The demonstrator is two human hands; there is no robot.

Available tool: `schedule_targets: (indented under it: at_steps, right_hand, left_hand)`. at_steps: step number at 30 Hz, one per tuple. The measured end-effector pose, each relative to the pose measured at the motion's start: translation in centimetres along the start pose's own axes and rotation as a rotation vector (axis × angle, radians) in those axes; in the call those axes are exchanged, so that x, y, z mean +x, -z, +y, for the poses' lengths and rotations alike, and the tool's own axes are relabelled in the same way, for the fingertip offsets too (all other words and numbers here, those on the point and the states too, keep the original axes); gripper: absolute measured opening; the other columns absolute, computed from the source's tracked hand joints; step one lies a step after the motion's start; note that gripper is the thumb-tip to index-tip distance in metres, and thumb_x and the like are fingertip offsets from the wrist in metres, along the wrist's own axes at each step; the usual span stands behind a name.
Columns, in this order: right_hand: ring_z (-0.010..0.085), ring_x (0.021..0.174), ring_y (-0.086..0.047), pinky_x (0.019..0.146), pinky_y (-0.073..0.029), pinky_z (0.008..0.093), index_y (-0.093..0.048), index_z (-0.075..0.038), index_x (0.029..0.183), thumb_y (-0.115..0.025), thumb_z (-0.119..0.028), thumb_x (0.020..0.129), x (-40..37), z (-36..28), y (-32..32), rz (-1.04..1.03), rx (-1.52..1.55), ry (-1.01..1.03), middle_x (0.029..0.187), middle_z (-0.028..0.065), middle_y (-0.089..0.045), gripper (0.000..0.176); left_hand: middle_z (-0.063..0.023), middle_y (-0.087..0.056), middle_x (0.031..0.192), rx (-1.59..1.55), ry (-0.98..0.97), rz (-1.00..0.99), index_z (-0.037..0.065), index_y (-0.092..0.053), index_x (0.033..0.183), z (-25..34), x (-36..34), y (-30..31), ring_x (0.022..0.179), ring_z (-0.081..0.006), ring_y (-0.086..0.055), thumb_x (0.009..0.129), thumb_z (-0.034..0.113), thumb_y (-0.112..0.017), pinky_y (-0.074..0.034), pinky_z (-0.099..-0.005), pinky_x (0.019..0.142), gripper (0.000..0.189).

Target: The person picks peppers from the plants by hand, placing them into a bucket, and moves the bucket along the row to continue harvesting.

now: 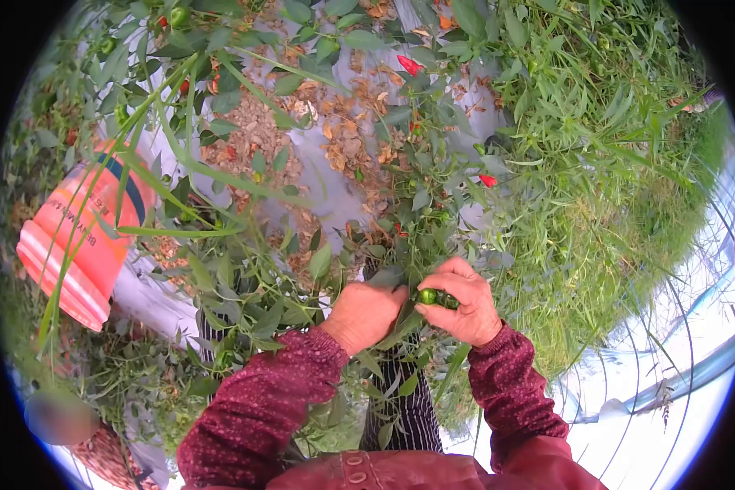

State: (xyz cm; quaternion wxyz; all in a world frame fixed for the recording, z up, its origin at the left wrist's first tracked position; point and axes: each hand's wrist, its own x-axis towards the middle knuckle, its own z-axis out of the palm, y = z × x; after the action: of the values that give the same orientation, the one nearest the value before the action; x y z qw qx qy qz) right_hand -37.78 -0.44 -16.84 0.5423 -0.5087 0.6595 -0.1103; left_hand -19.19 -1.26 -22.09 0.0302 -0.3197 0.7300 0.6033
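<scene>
Your right hand (465,304) pinches a small round green pepper (427,296); at nine o'clock, your left hand (365,314) sinks into slim green leaves (408,325), grip hidden.

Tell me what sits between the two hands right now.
In the head view, a green pepper and a few plant leaves lie between the left hand and right hand.

Maroon speckled long sleeves (261,400), gathered cuffs (328,341); plain maroon buttoned front (400,472)
</scene>
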Motion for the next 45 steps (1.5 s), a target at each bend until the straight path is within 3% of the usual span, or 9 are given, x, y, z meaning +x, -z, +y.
schedule_targets:
  at_steps: [11, 14, 17, 19, 21, 23, 29, 33, 45]
  right_hand:
    - [0.0187, 0.076, -0.055, 0.070, -0.045, 0.0293, -0.067, -0.004, 0.088, -0.074, -0.014, 0.067, 0.5, -6.0, -0.9, -0.262, 0.327, 0.121, 0.082, 0.0069, -0.055, 0.025]
    - [0.0178, 0.096, -0.050, 0.083, -0.041, 0.0313, -0.062, 0.000, 0.096, -0.055, -0.017, 0.081, 1.1, -4.6, -0.6, -0.203, 0.868, -0.104, 0.093, 0.0037, -0.056, 0.023]
    - [0.0135, 0.079, -0.050, 0.068, -0.040, 0.0254, -0.060, -0.002, 0.097, -0.050, -0.027, 0.086, 1.4, -2.4, -1.2, -0.089, 1.036, -0.337, 0.099, 0.0065, -0.055, 0.029]
    - [0.0128, 0.076, -0.049, 0.064, -0.039, 0.0245, -0.059, -0.003, 0.099, -0.050, -0.028, 0.086, 2.4, -1.9, -1.8, -0.028, 1.178, -0.422, 0.100, 0.0066, -0.056, 0.029]
    - [0.0130, 0.075, -0.049, 0.057, -0.038, 0.0236, -0.055, -0.004, 0.104, -0.050, -0.029, 0.088, 3.4, -0.5, -2.6, 0.023, 1.419, -0.466, 0.104, 0.0073, -0.056, 0.030]
    - [0.0137, 0.075, -0.049, 0.056, -0.038, 0.0221, -0.055, -0.005, 0.107, -0.049, -0.030, 0.090, 4.4, -0.9, -3.2, 0.107, 1.502, -0.464, 0.104, 0.0074, -0.057, 0.031]
    - [0.0095, 0.074, -0.049, 0.055, -0.037, 0.0209, -0.056, -0.007, 0.115, -0.053, -0.032, 0.091, 5.1, -2.2, -5.2, 0.137, 1.476, -0.454, 0.102, 0.0013, -0.056, 0.035]
    - [0.0061, 0.069, -0.046, 0.056, -0.035, 0.0202, -0.058, -0.007, 0.116, -0.054, -0.029, 0.091, 4.6, -5.2, -4.6, 0.074, 1.284, -0.455, 0.088, -0.0040, -0.053, 0.033]
    - [0.0084, 0.057, -0.045, 0.051, -0.033, 0.0210, -0.056, -0.006, 0.103, -0.053, -0.027, 0.086, 5.9, -17.6, -3.3, -0.002, 1.112, -0.324, 0.073, 0.0018, -0.055, 0.027]
  left_hand:
    - [-0.0090, -0.055, 0.073, -0.045, 0.007, -0.068, 0.007, -0.054, 0.084, -0.8, -0.6, 1.2, 0.068, -0.0289, -0.060, 0.069, 0.017, -0.062, -0.048, -0.0394, 0.060, 0.019]
    - [-0.0091, -0.057, 0.076, -0.012, 0.034, -0.093, 0.007, -0.057, 0.087, -0.7, -1.3, 2.5, 0.068, -0.0299, -0.061, 0.067, 0.017, -0.065, -0.049, -0.0399, 0.061, 0.023]
    - [-0.0102, -0.059, 0.079, -0.043, 0.004, -0.173, 0.006, -0.058, 0.089, -0.3, -2.9, 3.0, 0.072, -0.0311, -0.061, 0.067, 0.018, -0.066, -0.050, -0.0397, 0.062, 0.027]
    - [-0.0090, -0.063, 0.085, -0.122, 0.052, -0.019, 0.003, -0.061, 0.096, -1.7, -3.7, 2.9, 0.072, -0.0247, -0.063, 0.071, 0.017, -0.068, -0.051, -0.0367, 0.065, 0.030]
    - [-0.0043, -0.065, 0.089, -0.615, 0.475, 0.441, 0.003, -0.062, 0.103, -3.9, -3.9, 2.0, 0.071, -0.0155, -0.062, 0.082, 0.013, -0.060, -0.050, -0.0294, 0.062, 0.023]
    - [-0.0038, -0.064, 0.099, -1.140, 0.578, 0.500, 0.002, -0.062, 0.103, -3.0, -3.1, 5.9, 0.074, -0.0084, -0.058, 0.085, 0.012, -0.058, -0.049, -0.0250, 0.061, 0.021]
    - [-0.0044, -0.064, 0.096, -1.412, 0.451, 0.516, 0.003, -0.062, 0.103, 1.0, -3.3, 11.9, 0.073, -0.0067, -0.058, 0.084, 0.010, -0.059, -0.047, -0.0223, 0.062, 0.021]
    - [-0.0013, -0.063, 0.092, -0.769, 0.327, 0.358, 0.000, -0.061, 0.107, 3.5, -3.2, 13.2, 0.083, -0.0057, -0.055, 0.080, 0.001, -0.062, -0.047, -0.0227, 0.073, 0.027]
    - [-0.0032, -0.065, 0.084, -0.854, 0.345, 0.514, -0.004, -0.062, 0.100, 4.4, -8.3, 19.1, 0.077, -0.0076, -0.055, 0.078, 0.012, -0.065, -0.046, -0.0235, 0.070, 0.027]
